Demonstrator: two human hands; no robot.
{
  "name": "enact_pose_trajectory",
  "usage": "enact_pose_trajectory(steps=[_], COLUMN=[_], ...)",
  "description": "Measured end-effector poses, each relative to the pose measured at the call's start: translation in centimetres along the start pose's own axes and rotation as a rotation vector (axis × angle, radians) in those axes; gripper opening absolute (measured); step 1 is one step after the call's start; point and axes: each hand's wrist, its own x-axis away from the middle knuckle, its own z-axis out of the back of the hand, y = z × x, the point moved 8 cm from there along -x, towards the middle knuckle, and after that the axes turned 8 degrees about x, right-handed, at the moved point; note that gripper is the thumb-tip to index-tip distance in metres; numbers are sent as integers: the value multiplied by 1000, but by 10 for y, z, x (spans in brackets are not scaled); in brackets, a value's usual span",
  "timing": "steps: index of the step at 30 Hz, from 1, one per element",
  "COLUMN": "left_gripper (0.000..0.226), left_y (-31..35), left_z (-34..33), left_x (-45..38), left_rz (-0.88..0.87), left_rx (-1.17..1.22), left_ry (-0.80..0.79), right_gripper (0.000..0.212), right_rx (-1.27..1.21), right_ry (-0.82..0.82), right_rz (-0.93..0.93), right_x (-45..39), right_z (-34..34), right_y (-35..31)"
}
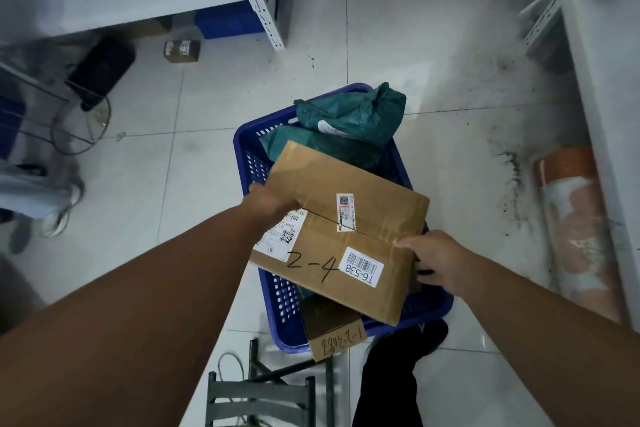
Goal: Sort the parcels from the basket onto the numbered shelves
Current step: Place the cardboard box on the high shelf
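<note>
Item: box (341, 236), marked 2-4, above the basket (429, 305). We grip it with both hands: left hand (268, 201) and right hand (434, 262), fingers curled round opposite edges. Step: lifting out. Next, we judge: find shelf 2-4.

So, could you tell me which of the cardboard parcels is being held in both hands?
The large flat box marked "2-4", gripped by the left hand and right hand above the basket. The smaller box lies beneath it, untouched.
</note>
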Motion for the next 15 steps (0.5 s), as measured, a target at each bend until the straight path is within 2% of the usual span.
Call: enact_pose_trajectory(steps=[3, 5, 7, 10, 11, 15], left_gripper=[124, 125, 116, 83, 80, 91], left_y=[-17, -31, -29, -16, -13, 2], left_z=[-4, -2, 2, 7, 9, 21], left_x=[-13, -29, -16, 10, 15, 36], left_rz=[35, 53, 60, 48, 41, -6], left_rx=[49, 67, 101, 166, 178, 185], left_ry=[-73, -83, -102, -176, -192, -201], right_gripper=[75, 78, 80, 79, 77, 76], right_rx=[-96, -121, -148, -157, -162, -191], right_ry=[-12, -6, -3, 16, 12, 18], right_rz=[-20, -22, -19, 9, 19, 59], right_x=[4, 7, 12, 21, 28, 58], right_z=[-4, -6, -5, 6, 8, 20], right_y=[-1, 0, 1, 1, 0, -5])
